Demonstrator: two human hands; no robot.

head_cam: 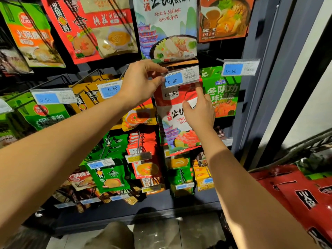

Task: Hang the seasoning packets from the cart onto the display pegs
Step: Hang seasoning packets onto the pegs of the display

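A red-and-white seasoning packet (172, 123) hangs in the middle of the display, under a clear price tag (181, 77) reading 10.80. My left hand (142, 81) pinches the left end of that tag between thumb and fingers. My right hand (199, 110) holds the packet's upper right part, index finger pointing up toward the tag and thumb on the packet's face. The peg itself is hidden behind the tag and packet. More red packets (296, 193) lie in the cart at the lower right.
Packets fill the pegs all around: a green one (222, 94) to the right under a 16.90 tag (240, 67), orange-yellow ones (89, 97) to the left, a white one (167, 29) above. Lower pegs hold small packets. A dark upright post (265, 78) borders the display.
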